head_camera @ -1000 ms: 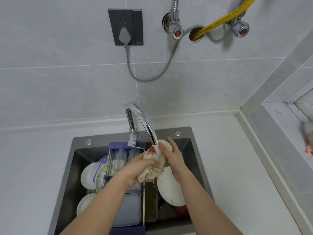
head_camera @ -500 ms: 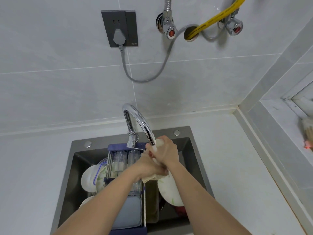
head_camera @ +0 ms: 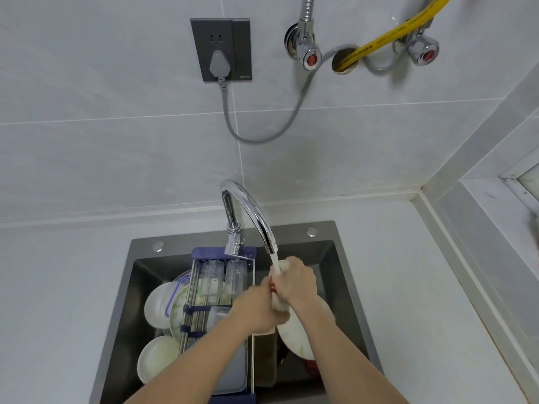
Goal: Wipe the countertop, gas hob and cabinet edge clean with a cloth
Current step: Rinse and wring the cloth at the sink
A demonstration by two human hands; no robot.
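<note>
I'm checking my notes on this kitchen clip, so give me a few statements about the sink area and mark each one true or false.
1. Water runs from the faucet onto the cloth. True.
2. Only the right hand grips the cloth. False: the left hand grips it too.
3. The sink holds no dishes. False: plates and glasses sit inside.
4. A grey plug sits in the wall socket. True.

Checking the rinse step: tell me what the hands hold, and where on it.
Both hands grip the cloth bunched between them: right hand round its upper part, left hand round the lower, under the tap.
</note>
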